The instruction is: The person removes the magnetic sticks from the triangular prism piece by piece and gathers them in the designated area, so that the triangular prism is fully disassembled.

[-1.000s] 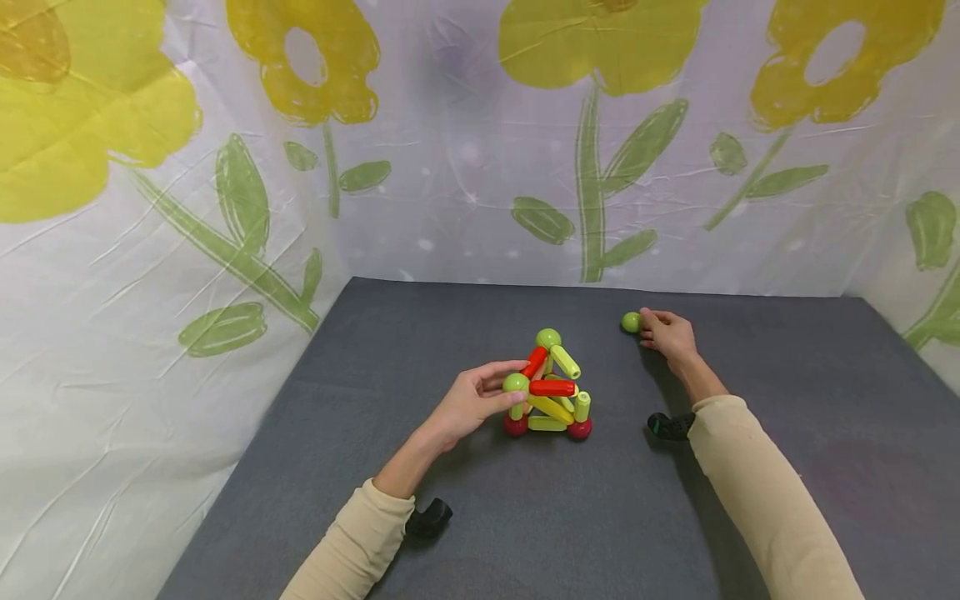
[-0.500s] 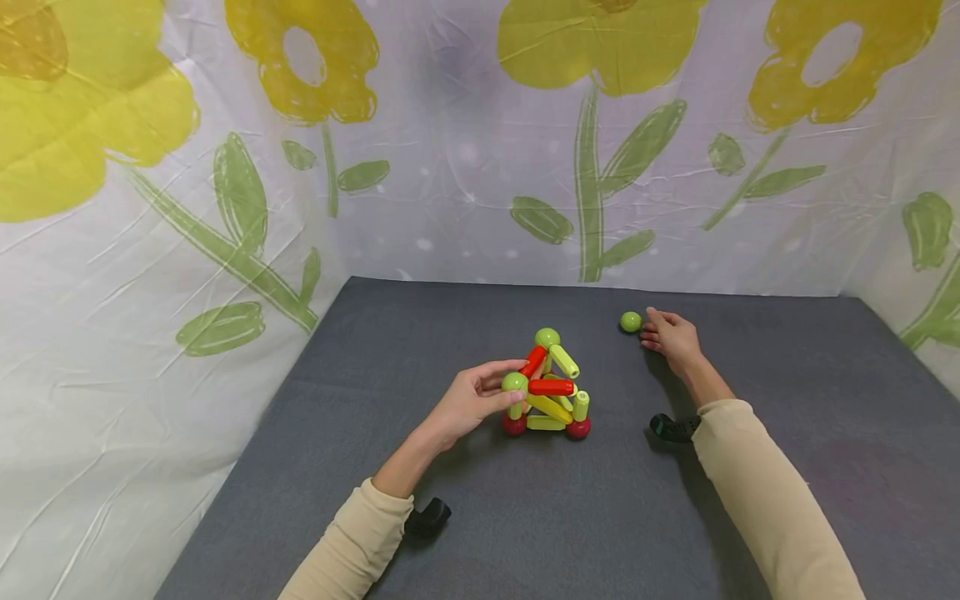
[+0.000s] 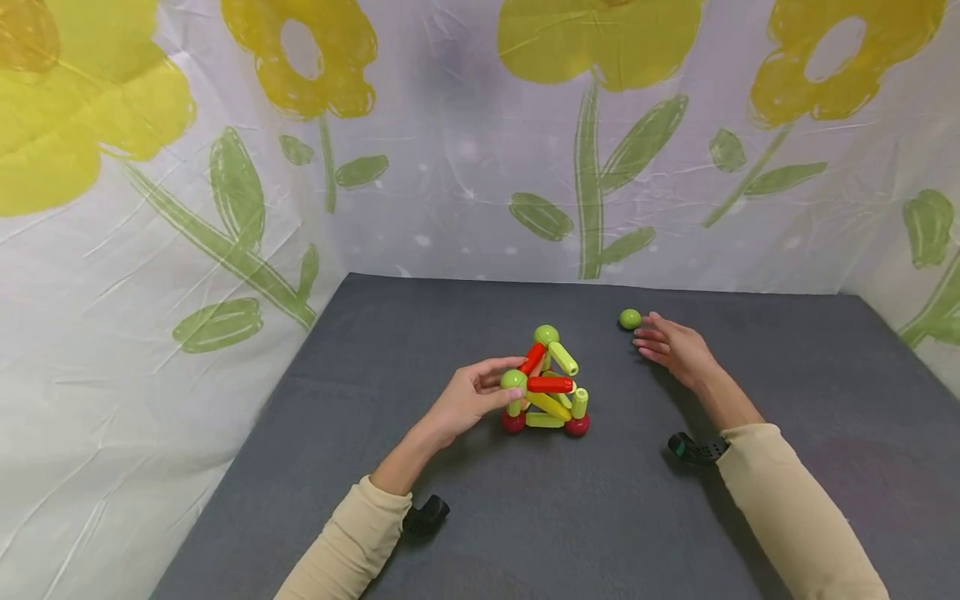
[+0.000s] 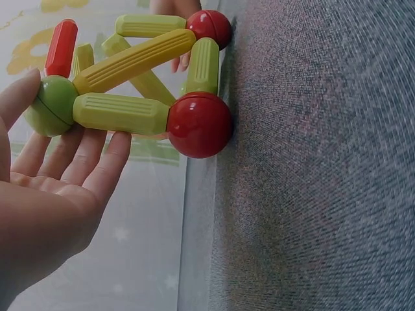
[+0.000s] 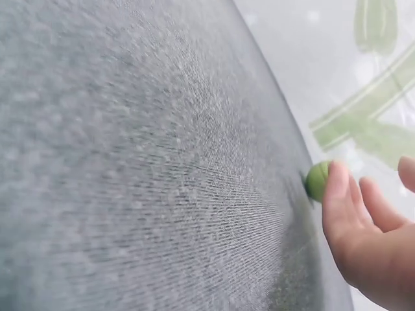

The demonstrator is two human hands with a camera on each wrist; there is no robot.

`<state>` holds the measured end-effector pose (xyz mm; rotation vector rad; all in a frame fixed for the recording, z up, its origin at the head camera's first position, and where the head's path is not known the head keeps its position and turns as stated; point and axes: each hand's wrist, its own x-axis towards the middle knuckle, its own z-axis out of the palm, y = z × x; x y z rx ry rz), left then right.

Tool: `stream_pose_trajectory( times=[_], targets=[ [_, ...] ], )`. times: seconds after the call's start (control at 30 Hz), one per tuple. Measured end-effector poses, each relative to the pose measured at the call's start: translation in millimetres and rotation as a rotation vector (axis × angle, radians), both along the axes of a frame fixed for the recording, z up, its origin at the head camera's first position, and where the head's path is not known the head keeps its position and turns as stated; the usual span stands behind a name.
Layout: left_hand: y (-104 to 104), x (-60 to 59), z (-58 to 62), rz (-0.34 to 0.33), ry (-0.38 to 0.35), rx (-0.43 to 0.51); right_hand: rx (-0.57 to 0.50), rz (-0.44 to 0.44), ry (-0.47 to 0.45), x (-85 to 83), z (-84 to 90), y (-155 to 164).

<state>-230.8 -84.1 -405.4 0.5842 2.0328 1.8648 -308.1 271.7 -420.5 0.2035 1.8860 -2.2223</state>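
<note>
Near the table's middle stands a ball-and-stick toy frame point(image 3: 550, 384) of red, yellow and lime rods joined by green and red balls. My left hand point(image 3: 463, 407) grips its left upper corner, thumb and fingers about a green corner ball point(image 4: 53, 107). Two red balls support the near side, one showing large as the lower red ball point(image 4: 201, 124) in the left wrist view. Farther back, a loose green ball point(image 3: 630, 319) lies on the table. Beside it my right hand point(image 3: 678, 350) has its fingers extended and holds nothing. The right wrist view shows those fingers partly covering the green ball point(image 5: 316, 181).
The dark grey table point(image 3: 600, 517) ends at a pale backdrop point(image 3: 450, 208) printed with yellow flowers, close behind the loose ball. A black wrist device point(image 3: 427, 515) sits at the left cuff, and another black device point(image 3: 697, 450) at the right cuff.
My right hand has drawn back from the loose ball, rightward and toward me, its fingers spreading. The ball stays on the table. My left hand keeps its grip on the toy frame.
</note>
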Motion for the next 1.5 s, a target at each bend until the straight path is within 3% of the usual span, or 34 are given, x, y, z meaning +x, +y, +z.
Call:
stream_pose_trajectory(
  times=[0.2, 0.6, 1.17, 1.5],
  targets=[
    [-1, -0.4, 0.5, 0.001, 0.001, 0.000, -0.080, 0.110, -0.016, 8.0, 6.9, -6],
    [-1, -1.0, 1.8, 0.001, 0.005, -0.005, -0.129, 0.274, -0.036, 19.4, 13.1, -26],
    [1, -0.2, 0.4, 0.005, 0.001, -0.007, -0.106, 0.412, -0.048, 26.2, 23.7, -66],
    [1, -0.4, 0.2, 0.004, 0.006, -0.007, -0.023, 0.455, -0.080, 29.7, 36.7, -84]
  ],
)
